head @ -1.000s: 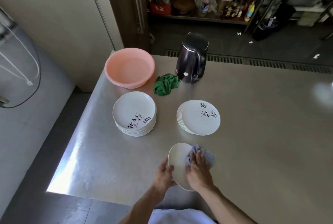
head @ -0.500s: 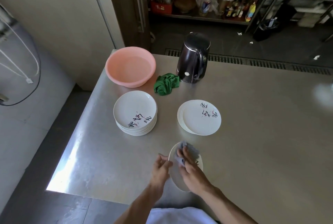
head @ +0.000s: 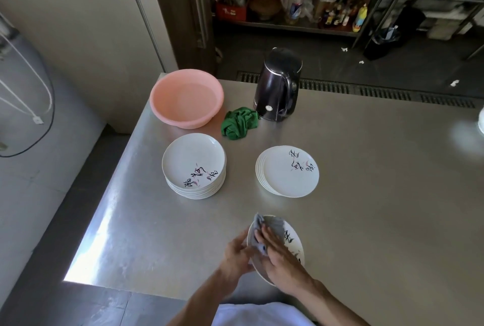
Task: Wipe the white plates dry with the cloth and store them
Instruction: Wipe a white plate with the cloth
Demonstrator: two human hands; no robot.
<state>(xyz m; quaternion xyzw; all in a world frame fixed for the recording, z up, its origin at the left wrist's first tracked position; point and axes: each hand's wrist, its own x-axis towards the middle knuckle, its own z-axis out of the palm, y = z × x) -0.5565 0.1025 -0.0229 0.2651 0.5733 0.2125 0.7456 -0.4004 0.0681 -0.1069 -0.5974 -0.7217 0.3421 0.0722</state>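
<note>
wiping step: left hand [head: 235,255] grips the plate [head: 294,243] edge, right hand [head: 280,260] presses the cloth [head: 258,230] flat-fingered; next, likely onto the right pile [head: 288,176].

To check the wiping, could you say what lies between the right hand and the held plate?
The grey cloth, under the right hand on the held plate; the head view shows it.

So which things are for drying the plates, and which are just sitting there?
Job: held plate, grey cloth, left hand, right hand, left plate stack, right plate stack.
Just lying about: pink basin, green cloth, black kettle.
</note>
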